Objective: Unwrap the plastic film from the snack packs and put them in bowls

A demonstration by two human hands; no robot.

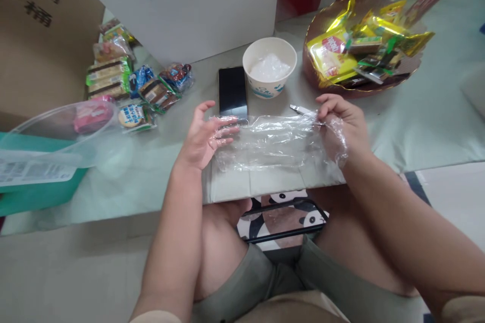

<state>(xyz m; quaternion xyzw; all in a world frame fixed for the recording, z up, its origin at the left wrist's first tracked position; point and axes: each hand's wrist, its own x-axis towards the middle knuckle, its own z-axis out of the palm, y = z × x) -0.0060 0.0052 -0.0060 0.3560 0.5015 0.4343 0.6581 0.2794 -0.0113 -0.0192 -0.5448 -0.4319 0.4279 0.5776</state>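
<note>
A crinkled sheet of clear plastic film (273, 144) stretches between my two hands above the table's front edge. My left hand (206, 139) is at its left end, palm inward and fingers spread, with film lying against the fingers. At the other end, my right hand (343, 123) is closed on the bunched film. A thin silver, narrow-tipped tool (299, 109) shows beside the right fingertips; whether it is held or lies on the cloth I cannot tell. Beyond the film are a black phone (232, 91) and a white paper bowl (267, 85) with crumpled clear plastic inside.
A brown, gold-rimmed basket (314, 73) of packaged snacks stands at the right. Several wrapped snacks (109, 78) lie at the left, near a clear plastic lid (98, 151) and a green container (45, 194). Cardboard (49, 60) and white boxes (189, 5) line the back.
</note>
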